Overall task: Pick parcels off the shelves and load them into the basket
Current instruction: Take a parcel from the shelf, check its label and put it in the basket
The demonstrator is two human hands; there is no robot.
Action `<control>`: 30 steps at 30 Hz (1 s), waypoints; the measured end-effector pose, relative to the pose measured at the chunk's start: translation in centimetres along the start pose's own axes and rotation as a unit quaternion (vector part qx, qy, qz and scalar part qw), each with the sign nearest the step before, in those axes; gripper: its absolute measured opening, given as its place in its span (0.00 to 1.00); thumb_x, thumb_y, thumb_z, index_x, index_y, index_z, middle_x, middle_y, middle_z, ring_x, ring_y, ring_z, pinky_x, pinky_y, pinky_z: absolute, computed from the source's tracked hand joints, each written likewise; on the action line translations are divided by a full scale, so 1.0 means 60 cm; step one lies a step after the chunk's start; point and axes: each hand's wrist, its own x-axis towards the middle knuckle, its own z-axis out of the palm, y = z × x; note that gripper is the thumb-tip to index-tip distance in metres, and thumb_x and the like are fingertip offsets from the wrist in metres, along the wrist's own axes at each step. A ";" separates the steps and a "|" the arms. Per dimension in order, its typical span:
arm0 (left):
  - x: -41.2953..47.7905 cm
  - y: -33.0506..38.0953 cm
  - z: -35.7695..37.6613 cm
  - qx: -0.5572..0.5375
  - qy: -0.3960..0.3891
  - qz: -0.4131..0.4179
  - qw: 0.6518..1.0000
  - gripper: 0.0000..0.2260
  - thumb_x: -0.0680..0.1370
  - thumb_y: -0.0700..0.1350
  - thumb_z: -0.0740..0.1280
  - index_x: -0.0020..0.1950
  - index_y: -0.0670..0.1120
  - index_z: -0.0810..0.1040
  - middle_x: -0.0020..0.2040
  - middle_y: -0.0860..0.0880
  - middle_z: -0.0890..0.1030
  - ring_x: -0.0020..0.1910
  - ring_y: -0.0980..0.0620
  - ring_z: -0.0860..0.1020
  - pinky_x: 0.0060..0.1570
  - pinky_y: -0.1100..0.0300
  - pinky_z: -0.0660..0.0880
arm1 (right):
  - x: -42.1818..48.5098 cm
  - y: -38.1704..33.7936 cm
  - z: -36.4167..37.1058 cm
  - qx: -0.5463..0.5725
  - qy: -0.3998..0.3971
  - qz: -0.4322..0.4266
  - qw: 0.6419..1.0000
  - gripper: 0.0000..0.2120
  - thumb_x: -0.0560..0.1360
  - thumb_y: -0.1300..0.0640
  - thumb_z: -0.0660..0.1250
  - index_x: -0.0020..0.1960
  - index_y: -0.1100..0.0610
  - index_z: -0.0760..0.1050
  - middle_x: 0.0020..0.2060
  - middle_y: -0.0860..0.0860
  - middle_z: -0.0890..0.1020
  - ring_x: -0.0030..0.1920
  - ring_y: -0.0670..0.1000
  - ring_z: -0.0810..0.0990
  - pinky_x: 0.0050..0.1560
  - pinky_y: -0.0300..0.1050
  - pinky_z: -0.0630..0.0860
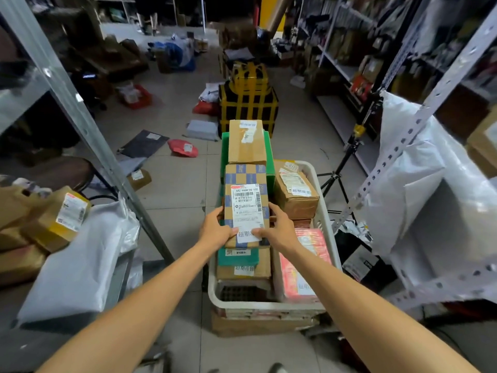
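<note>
A white plastic basket (326, 211) stands on the floor in front of me, filled with parcels. Over it I hold a blue-and-brown checkered box (246, 189) with a white shipping label. My left hand (217, 229) grips its near left edge and my right hand (277, 228) grips its near right edge, thumbs on top. Under it lie a brown box with green tape (243, 262), a pink parcel (304, 265) and a brown carton (295, 192). A tall brown box (246, 142) stands on a green crate just beyond.
Metal shelf posts flank me, the left shelf holding brown boxes (59, 216) and a white bag (80, 259), the right shelf a big white bag (419, 179). Loose parcels litter the tiled floor ahead. A black-and-yellow taped stack (248, 103) and a tripod (347, 160) stand beyond the basket.
</note>
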 end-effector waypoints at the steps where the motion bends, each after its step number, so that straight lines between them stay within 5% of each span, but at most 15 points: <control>1: 0.000 -0.002 -0.001 0.002 -0.004 0.001 1.000 0.28 0.70 0.38 0.75 0.67 0.47 0.71 0.62 0.48 0.79 0.59 0.50 0.77 0.58 0.47 0.76 | 0.000 -0.001 0.000 -0.005 0.000 0.001 1.000 0.36 0.69 0.68 0.73 0.73 0.56 0.63 0.62 0.53 0.77 0.44 0.40 0.76 0.28 0.28 0.73; 5: -0.001 -0.003 -0.009 0.018 -0.027 0.007 0.999 0.28 0.70 0.39 0.74 0.68 0.48 0.70 0.61 0.49 0.79 0.57 0.52 0.77 0.56 0.49 0.77 | 0.002 -0.009 -0.001 -0.036 0.002 -0.003 0.999 0.34 0.69 0.66 0.74 0.71 0.56 0.64 0.62 0.53 0.77 0.54 0.48 0.76 0.30 0.32 0.75; 12: -0.005 0.001 -0.018 0.052 -0.044 0.024 0.997 0.33 0.70 0.40 0.75 0.71 0.47 0.64 0.65 0.47 0.75 0.62 0.48 0.75 0.59 0.46 0.76 | 0.003 -0.027 -0.006 -0.103 -0.008 0.012 0.995 0.34 0.69 0.65 0.75 0.70 0.57 0.64 0.64 0.54 0.77 0.63 0.54 0.76 0.56 0.52 0.79; 17: -0.016 0.031 -0.027 0.114 -0.021 0.075 0.990 0.36 0.66 0.37 0.75 0.71 0.46 0.63 0.65 0.46 0.70 0.64 0.47 0.71 0.63 0.49 0.72 | -0.005 -0.045 -0.019 -0.144 -0.008 -0.002 0.990 0.31 0.70 0.62 0.75 0.68 0.60 0.65 0.63 0.55 0.77 0.62 0.54 0.77 0.55 0.47 0.77; 22: -0.031 0.069 -0.045 0.200 0.003 0.141 0.969 0.31 0.69 0.43 0.75 0.69 0.45 0.67 0.63 0.45 0.70 0.63 0.47 0.70 0.55 0.58 0.64 | -0.003 -0.078 -0.052 -0.203 -0.040 -0.044 0.977 0.23 0.71 0.60 0.74 0.62 0.59 0.70 0.57 0.50 0.79 0.58 0.50 0.77 0.49 0.41 0.74; 26: -0.054 0.108 -0.063 0.298 0.022 0.171 0.939 0.28 0.70 0.50 0.75 0.67 0.47 0.70 0.61 0.46 0.72 0.61 0.46 0.72 0.60 0.51 0.70 | 0.008 -0.114 -0.081 -0.292 -0.095 -0.100 0.947 0.23 0.70 0.55 0.76 0.62 0.57 0.74 0.58 0.49 0.80 0.55 0.49 0.80 0.45 0.39 0.73; 30: -0.086 0.150 -0.080 0.372 0.046 0.172 0.911 0.27 0.70 0.47 0.74 0.67 0.45 0.70 0.62 0.46 0.74 0.62 0.47 0.73 0.61 0.50 0.71 | 0.008 -0.157 -0.103 -0.403 -0.139 -0.176 0.887 0.30 0.69 0.52 0.76 0.67 0.59 0.71 0.63 0.54 0.77 0.61 0.55 0.76 0.59 0.49 0.75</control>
